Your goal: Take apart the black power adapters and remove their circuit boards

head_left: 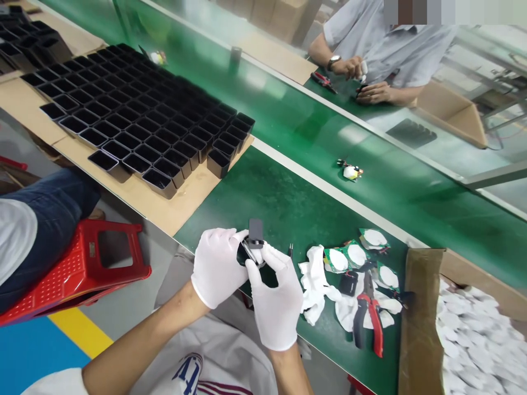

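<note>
Both my hands wear white gloves and meet over the near edge of the green bench. My left hand (220,266) is closed around a small black plastic housing (246,253), mostly hidden by the fingers. A dark grey rectangular block (256,231) stands up at its far end; I cannot tell whether it is part of it. My right hand (278,296) has thumb and fingers pinched at the housing's right side, where something white shows. Just right of the hands lie a two-pin black plug (291,250) and crumpled white gloves (315,285).
Red-handled pliers (373,318) lie among green circuit boards with white discs (356,254). A cardboard box (422,318) holds many white pieces. Rows of open black cases (135,115) stand on cardboard at left. A wired assembly (349,171) sits on the green belt. A co-worker works opposite.
</note>
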Demonstrator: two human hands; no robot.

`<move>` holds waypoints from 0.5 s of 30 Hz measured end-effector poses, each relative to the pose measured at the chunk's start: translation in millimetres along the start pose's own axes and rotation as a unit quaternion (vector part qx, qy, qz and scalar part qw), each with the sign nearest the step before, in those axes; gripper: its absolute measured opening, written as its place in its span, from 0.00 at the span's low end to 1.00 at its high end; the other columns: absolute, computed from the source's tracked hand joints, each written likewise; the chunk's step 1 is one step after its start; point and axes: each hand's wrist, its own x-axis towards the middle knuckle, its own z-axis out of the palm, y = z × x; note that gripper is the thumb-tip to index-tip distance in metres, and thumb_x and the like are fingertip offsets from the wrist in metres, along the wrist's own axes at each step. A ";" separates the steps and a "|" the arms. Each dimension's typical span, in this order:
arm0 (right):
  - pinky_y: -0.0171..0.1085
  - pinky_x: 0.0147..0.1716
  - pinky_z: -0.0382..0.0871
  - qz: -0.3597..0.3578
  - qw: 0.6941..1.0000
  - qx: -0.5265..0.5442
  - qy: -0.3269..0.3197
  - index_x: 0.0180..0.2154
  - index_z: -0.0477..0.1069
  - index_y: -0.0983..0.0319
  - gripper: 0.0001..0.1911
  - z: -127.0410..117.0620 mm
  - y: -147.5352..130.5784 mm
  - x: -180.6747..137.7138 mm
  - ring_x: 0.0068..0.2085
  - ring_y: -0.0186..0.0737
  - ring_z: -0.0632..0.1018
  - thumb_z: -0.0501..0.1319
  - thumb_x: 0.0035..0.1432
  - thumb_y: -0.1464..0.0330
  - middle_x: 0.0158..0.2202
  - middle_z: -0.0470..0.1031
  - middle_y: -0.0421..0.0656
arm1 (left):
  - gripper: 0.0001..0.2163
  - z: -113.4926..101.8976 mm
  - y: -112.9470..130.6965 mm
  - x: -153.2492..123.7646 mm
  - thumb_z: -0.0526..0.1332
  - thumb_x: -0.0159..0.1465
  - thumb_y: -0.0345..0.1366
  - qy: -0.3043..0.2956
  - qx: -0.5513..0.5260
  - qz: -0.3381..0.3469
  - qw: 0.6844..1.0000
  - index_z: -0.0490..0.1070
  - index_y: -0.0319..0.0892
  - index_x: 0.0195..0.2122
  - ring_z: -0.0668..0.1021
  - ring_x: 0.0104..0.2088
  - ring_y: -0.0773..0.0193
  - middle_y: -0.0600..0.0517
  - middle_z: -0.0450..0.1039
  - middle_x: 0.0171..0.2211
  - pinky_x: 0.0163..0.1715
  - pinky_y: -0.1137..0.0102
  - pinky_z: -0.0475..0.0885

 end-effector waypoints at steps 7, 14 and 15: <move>0.47 0.55 0.80 0.034 0.997 0.026 -0.057 0.57 0.79 0.56 0.17 4.1 -3.9 10.1 0.54 0.48 0.83 0.63 0.69 0.70 0.52 0.83 0.48 | 0.06 -1.1 -0.5 4.0 0.66 0.64 0.38 -0.008 0.030 0.016 0.999 0.76 0.43 0.32 0.78 0.30 0.52 0.48 0.74 0.25 0.35 0.59 0.67; 0.52 0.59 0.79 0.060 0.993 0.049 -0.088 0.52 0.79 0.56 0.12 -39.7 9.2 41.2 0.54 0.48 0.84 0.63 0.69 0.68 0.51 0.84 0.47 | 0.12 -16.4 -2.2 10.9 0.73 0.58 0.42 -0.071 -0.042 -0.004 0.997 0.81 0.44 0.41 0.82 0.37 0.48 0.48 0.82 0.32 0.40 0.57 0.71; 0.54 0.62 0.76 0.034 0.994 0.042 -0.099 0.54 0.78 0.55 0.15 -47.2 12.6 50.1 0.56 0.49 0.83 0.62 0.69 0.70 0.56 0.82 0.47 | 0.14 -21.0 -4.8 13.8 0.75 0.56 0.41 -0.104 -0.065 -0.001 0.992 0.81 0.46 0.42 0.83 0.38 0.48 0.49 0.83 0.34 0.40 0.58 0.71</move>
